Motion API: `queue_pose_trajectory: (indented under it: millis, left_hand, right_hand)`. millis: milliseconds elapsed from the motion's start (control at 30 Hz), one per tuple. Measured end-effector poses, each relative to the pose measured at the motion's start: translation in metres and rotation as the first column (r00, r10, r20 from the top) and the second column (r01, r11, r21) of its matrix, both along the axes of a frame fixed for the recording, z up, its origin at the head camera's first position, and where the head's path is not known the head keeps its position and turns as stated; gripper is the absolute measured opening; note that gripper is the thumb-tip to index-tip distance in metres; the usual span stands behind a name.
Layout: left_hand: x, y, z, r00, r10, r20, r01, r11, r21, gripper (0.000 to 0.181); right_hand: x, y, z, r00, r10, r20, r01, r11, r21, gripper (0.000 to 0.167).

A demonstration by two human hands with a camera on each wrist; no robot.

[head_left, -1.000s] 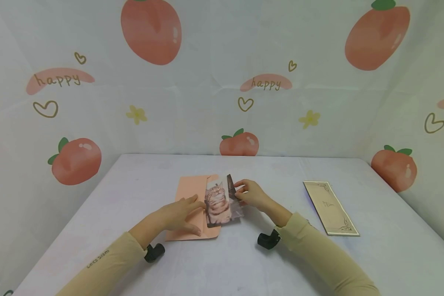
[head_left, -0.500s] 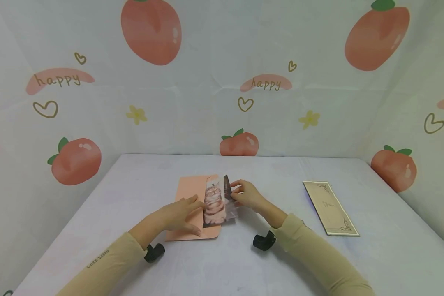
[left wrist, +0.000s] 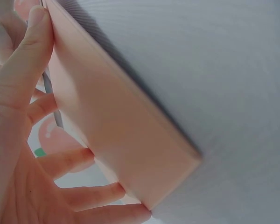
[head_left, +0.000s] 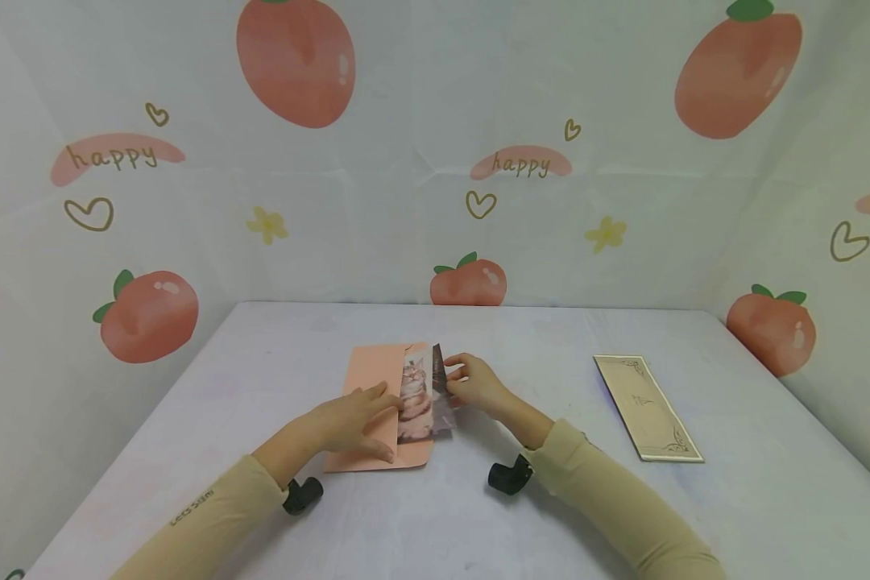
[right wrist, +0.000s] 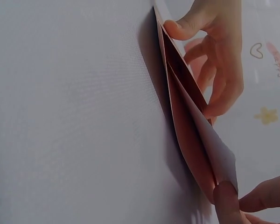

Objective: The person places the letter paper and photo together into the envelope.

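A pink envelope (head_left: 373, 362) lies on the table with its open side to the right. My left hand (head_left: 351, 415) presses on it with spread fingers; in the left wrist view the fingertips touch the envelope's face (left wrist: 107, 112). A cat picture card (head_left: 415, 399) sits partly inside the envelope, its left part hidden. Behind its right edge show a dark card (head_left: 439, 369) and a paler, see-through-looking piece (head_left: 444, 415). My right hand (head_left: 478, 385) pinches the cards' right edge. From the right wrist, the envelope's mouth gapes, and thumb and finger (right wrist: 226, 200) hold the card's end.
A cream card with dark corner ornaments (head_left: 645, 407) lies on the right of the white table (head_left: 420, 532). A cloth backdrop (head_left: 377, 177) printed with peaches stands behind the table. A black wrist camera (head_left: 511, 475) hangs under each sleeve cuff.
My right hand has moved left, and the cat card and dark card have slid further left into the envelope. The left hand and envelope stay in place.
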State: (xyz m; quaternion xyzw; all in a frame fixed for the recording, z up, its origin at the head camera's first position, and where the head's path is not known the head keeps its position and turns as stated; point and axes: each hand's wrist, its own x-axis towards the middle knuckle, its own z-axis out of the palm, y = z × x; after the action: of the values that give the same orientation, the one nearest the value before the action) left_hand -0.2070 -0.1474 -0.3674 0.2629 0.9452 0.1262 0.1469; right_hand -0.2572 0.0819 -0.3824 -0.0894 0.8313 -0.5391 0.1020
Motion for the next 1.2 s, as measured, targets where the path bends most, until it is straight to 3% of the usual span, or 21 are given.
queue_pose_trajectory:
  millis: [467,867,1200]
  left_hand:
    - [0.003,-0.002,0.002,0.999,-0.036,-0.008,0.037,0.999,0.028,0.078]
    - [0.003,0.001,0.003,1.0,0.001,0.0,-0.001,1.0,-0.01,0.071]
    - [0.003,0.0,0.001,1.0,0.026,0.011,-0.026,1.0,-0.004,0.083]
  right_hand:
    - [0.002,-0.006,-0.003,1.0,0.003,-0.001,-0.003,1.0,-0.025,0.044]
    - [0.006,-0.013,-0.002,1.0,-0.003,-0.023,0.001,0.999,-0.053,0.043]
    - [0.007,-0.018,-0.002,1.0,-0.004,-0.019,0.004,0.999,-0.041,0.042]
